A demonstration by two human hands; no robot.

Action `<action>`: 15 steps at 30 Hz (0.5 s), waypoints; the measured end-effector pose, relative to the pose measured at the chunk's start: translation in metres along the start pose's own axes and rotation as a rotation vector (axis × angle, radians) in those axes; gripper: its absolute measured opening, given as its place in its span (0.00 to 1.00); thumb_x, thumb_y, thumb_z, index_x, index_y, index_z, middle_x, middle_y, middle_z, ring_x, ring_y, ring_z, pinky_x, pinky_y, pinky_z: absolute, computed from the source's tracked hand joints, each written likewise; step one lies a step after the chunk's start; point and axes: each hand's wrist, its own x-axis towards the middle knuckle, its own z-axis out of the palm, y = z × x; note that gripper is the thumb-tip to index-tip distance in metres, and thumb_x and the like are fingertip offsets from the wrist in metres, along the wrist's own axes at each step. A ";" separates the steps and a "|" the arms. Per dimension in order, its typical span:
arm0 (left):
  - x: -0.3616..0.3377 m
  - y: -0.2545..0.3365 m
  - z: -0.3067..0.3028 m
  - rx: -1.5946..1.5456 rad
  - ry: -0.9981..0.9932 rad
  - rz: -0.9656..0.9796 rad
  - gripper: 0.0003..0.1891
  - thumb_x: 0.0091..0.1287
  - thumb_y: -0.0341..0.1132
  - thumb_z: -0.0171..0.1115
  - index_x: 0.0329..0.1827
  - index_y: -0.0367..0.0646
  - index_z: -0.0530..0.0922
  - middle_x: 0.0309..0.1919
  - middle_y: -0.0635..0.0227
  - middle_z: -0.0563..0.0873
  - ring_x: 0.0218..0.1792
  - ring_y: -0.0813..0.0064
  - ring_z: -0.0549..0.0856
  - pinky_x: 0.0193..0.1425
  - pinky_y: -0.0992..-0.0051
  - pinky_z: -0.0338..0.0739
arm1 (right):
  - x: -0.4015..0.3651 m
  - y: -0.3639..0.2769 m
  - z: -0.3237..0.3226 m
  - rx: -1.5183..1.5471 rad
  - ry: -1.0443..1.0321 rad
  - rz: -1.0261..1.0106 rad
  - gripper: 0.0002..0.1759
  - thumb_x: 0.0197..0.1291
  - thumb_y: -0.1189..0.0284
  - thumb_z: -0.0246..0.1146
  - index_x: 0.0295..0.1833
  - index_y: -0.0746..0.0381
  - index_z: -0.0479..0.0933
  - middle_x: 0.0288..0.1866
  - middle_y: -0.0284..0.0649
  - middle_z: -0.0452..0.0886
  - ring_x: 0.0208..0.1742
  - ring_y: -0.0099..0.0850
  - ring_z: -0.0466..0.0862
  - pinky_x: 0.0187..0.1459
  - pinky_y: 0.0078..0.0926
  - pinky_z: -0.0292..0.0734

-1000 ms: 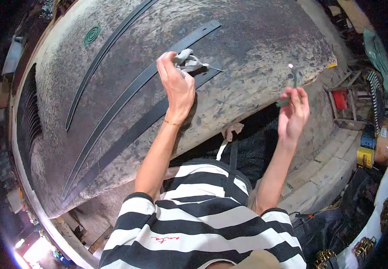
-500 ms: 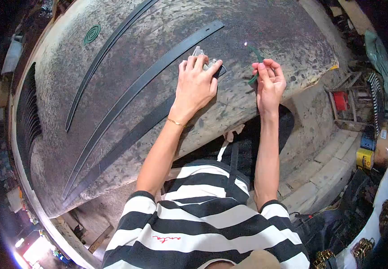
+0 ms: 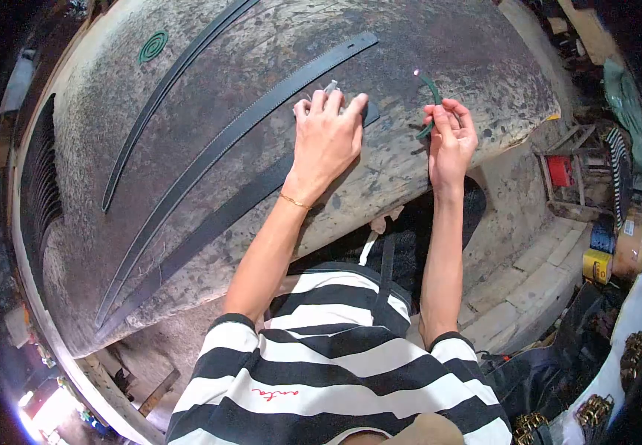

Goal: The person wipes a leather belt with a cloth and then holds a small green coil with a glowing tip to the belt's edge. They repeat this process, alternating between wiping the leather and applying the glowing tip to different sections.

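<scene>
My right hand pinches a curved piece of green mosquito coil between thumb and fingers, above the worktop. A bright spot glows at the coil's far tip. My left hand is bent down over a silvery grey object, which the fingers mostly hide. Under this hand runs a dark leather strap, its end showing just right of the fingers. Beside it lies a stitched black belt strap with a hole near its tip.
The stained, worn worktop has another folded black strap and a whole green spiral coil at its far left. Many dark straps hang by the left edge. A wooden stool and a yellow box stand at right.
My left hand's fingers have curled further over the silvery object, hiding more of it. My right hand and the coil piece have shifted slightly right.
</scene>
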 end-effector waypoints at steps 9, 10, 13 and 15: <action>0.000 -0.001 -0.002 0.110 -0.036 0.059 0.19 0.64 0.36 0.62 0.59 0.57 0.81 0.48 0.56 0.81 0.51 0.59 0.77 0.55 0.59 0.68 | 0.000 -0.002 0.002 -0.039 0.012 0.025 0.13 0.67 0.80 0.63 0.54 0.69 0.72 0.44 0.45 0.84 0.44 0.27 0.85 0.46 0.19 0.80; 0.000 -0.001 -0.002 0.108 -0.036 0.057 0.19 0.64 0.36 0.62 0.59 0.57 0.81 0.48 0.56 0.81 0.51 0.59 0.77 0.55 0.59 0.68 | 0.000 -0.002 0.002 -0.040 0.010 0.018 0.13 0.67 0.80 0.63 0.54 0.69 0.72 0.44 0.46 0.84 0.44 0.27 0.85 0.46 0.19 0.80; -0.001 -0.001 -0.002 0.110 -0.030 0.073 0.19 0.64 0.36 0.62 0.59 0.58 0.81 0.48 0.56 0.81 0.51 0.59 0.76 0.54 0.59 0.68 | 0.000 -0.003 0.003 -0.046 0.010 0.026 0.13 0.67 0.79 0.63 0.55 0.69 0.72 0.44 0.46 0.84 0.43 0.27 0.84 0.46 0.19 0.80; -0.001 -0.001 -0.002 0.103 -0.040 0.071 0.18 0.64 0.36 0.62 0.58 0.58 0.81 0.47 0.57 0.81 0.50 0.59 0.76 0.54 0.59 0.68 | -0.001 -0.004 0.003 -0.054 0.011 0.026 0.13 0.67 0.79 0.63 0.54 0.69 0.72 0.45 0.46 0.84 0.43 0.26 0.84 0.46 0.19 0.80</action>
